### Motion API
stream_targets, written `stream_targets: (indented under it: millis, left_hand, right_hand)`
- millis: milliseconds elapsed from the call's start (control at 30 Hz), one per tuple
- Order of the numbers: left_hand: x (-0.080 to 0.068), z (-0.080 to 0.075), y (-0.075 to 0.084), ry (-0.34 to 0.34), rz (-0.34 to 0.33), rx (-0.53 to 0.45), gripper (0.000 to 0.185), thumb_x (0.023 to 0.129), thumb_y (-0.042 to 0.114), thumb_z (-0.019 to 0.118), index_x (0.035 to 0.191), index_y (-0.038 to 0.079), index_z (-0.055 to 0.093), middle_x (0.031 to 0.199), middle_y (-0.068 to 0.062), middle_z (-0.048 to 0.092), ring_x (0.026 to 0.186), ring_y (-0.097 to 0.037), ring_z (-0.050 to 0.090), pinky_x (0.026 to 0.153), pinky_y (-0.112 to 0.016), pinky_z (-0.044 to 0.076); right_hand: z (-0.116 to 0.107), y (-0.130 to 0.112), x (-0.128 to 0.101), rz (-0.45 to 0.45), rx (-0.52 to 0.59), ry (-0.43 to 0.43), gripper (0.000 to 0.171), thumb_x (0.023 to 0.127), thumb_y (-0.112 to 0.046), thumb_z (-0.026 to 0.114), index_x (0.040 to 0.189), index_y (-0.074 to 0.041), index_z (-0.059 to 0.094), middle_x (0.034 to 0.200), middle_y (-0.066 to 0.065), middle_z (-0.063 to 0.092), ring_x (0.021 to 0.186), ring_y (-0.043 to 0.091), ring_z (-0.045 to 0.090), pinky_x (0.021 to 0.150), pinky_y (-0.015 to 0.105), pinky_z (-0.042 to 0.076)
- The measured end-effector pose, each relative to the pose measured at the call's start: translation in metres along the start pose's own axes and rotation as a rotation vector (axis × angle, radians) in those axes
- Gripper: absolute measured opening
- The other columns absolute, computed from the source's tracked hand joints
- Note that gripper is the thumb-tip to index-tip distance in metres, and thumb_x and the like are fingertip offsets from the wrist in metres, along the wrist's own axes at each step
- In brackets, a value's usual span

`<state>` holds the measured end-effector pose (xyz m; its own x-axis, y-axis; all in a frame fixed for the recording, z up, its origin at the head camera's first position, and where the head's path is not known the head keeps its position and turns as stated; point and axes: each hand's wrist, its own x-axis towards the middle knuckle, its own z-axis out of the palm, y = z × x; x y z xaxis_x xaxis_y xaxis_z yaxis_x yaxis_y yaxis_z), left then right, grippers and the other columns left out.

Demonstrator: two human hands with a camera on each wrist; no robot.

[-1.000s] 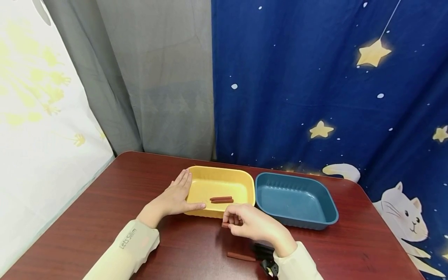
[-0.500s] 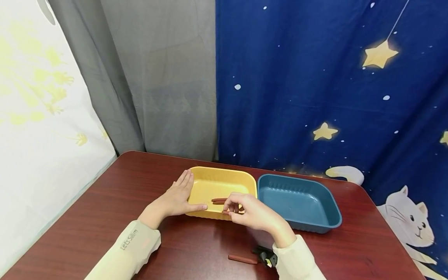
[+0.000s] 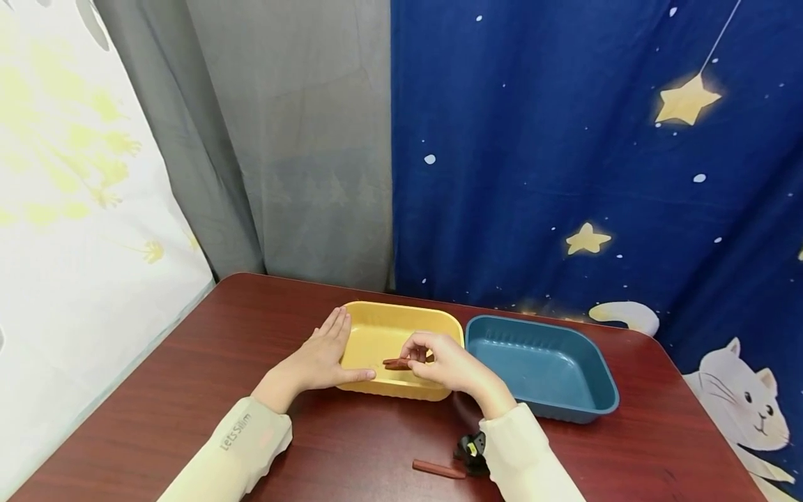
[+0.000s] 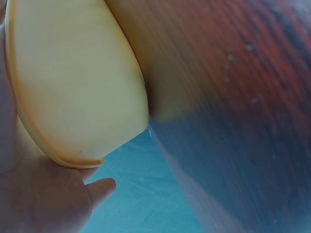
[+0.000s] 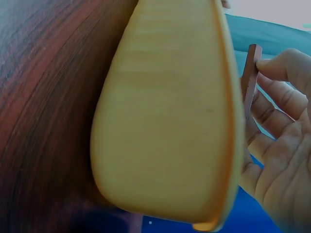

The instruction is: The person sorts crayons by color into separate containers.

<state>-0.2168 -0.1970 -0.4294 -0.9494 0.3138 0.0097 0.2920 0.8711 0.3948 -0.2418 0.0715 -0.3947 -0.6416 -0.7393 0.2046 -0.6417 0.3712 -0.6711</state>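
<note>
A yellow tray [image 3: 376, 328] stands on the dark red table next to a blue tray [image 3: 539, 362]. My left hand [image 3: 316, 359] rests flat against the yellow tray's left front corner, fingers straight along its side, thumb along the front rim. My right hand [image 3: 419, 348] hovers low over the yellow tray and pinches a brown stick [image 5: 250, 73] between thumb and fingertips [image 5: 284, 60]. Brown sticks [image 3: 394, 363] show on the tray floor just left of that hand. In the left wrist view the tray's underside [image 4: 73, 73] fills the frame beside my palm [image 4: 43, 199].
Another brown stick [image 3: 439, 469] lies on the table [image 3: 351, 446] near the front edge, beside a small black object [image 3: 469, 450] at my right wrist. The blue tray holds nothing visible. Curtains hang close behind the table.
My right hand has risen from the table in front of the yellow tray and moved forward over its rim with the stick. The left hand has stayed on the tray.
</note>
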Motion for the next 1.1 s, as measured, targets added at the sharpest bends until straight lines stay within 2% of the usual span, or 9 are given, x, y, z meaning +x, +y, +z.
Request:
stream_targets:
  millis: [167,333,533,800,1100]
  left_hand:
    - [0.000,0.001,0.000,-0.002,0.000,0.007,0.123,0.080,0.076,0.060,0.154,-0.011,0.014,0.165,-0.026,0.004,0.155,-0.040,0.002,0.119,-0.062,0.021]
    - [0.000,0.001,0.000,0.003,-0.003,0.010,0.125,0.079,0.077,0.060,0.154,-0.011,0.014,0.165,-0.026,0.004,0.155,-0.040,0.003,0.117,-0.064,0.024]
    - [0.000,0.000,0.000,0.003,0.001,0.015,0.124,0.080,0.076,0.061,0.154,-0.011,0.014,0.165,-0.026,0.004,0.154,-0.040,0.003,0.117,-0.063,0.024]
    - [0.000,0.000,0.000,0.011,0.007,0.025,0.122,0.081,0.074,0.062,0.154,-0.011,0.015,0.165,-0.027,0.005,0.154,-0.040,0.004,0.117,-0.063,0.025]
    - [0.000,0.000,0.000,0.010,0.007,0.023,0.122,0.081,0.075,0.061,0.154,-0.011,0.014,0.165,-0.026,0.005,0.154,-0.040,0.004,0.116,-0.064,0.025]
  right_hand:
    - [0.004,0.009,0.010,-0.007,-0.010,0.003,0.007,0.087,-0.001,0.066,0.092,-0.005,0.070,0.081,0.002,0.062,0.077,0.006,0.053,0.071,0.025,0.050]
    - [0.008,0.018,0.019,-0.001,-0.026,-0.025,0.009,0.088,-0.003,0.066,0.094,-0.007,0.071,0.086,0.003,0.069,0.077,0.007,0.055,0.072,0.026,0.051]
    - [0.013,0.027,0.027,0.033,-0.067,-0.053,0.009,0.089,-0.004,0.065,0.094,-0.008,0.072,0.091,0.004,0.073,0.077,0.008,0.056,0.070,0.021,0.048]
    - [0.022,0.032,0.034,0.070,-0.135,-0.071,0.007,0.088,-0.002,0.065,0.091,-0.006,0.070,0.086,0.001,0.069,0.071,0.009,0.055,0.066,0.020,0.046]
    - [0.026,0.033,0.038,0.136,-0.224,-0.087,0.007,0.088,-0.004,0.066,0.088,-0.010,0.070,0.081,-0.003,0.065,0.072,0.009,0.053,0.067,0.024,0.045]
